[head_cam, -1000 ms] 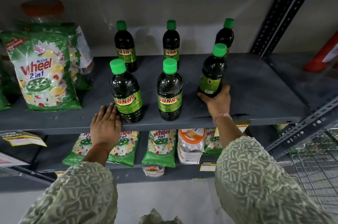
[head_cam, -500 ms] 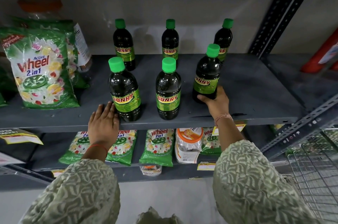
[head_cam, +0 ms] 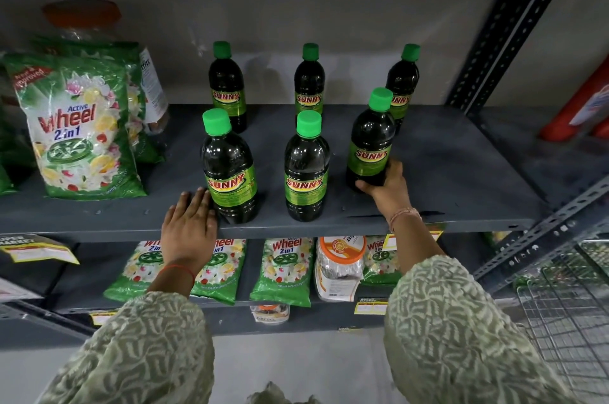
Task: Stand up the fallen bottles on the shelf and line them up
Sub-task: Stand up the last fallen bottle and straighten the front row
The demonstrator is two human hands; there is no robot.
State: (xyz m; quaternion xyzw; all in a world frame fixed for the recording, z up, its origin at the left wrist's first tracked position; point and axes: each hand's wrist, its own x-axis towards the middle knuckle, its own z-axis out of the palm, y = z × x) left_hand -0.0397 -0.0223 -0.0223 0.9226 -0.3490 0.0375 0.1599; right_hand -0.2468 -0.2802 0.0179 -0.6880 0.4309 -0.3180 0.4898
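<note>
Bottles all upright. Your right hand [head_cam: 384, 184] wraps base of front-right bottle [head_cam: 370, 146], squaring row; left hand [head_cam: 191, 222] flat, empty on shelf [head_cam: 445, 172] edge, bracing.

I'm looking at a shop aisle.
Slotted grey steel shelf [head_cam: 445, 172] holds repeated stock: identical Sunny bottles [head_cam: 306, 169], Wheel detergent packs [head_cam: 79, 136] on two levels, yellow price tags [head_cam: 39, 248] reading "super market" on the shelf edges, wire basket [head_cam: 566, 314] at right.

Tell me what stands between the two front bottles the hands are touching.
One upright front-middle Sunny bottle, between the left-hand bottle and the right-hand bottle; seen in the head view.
</note>
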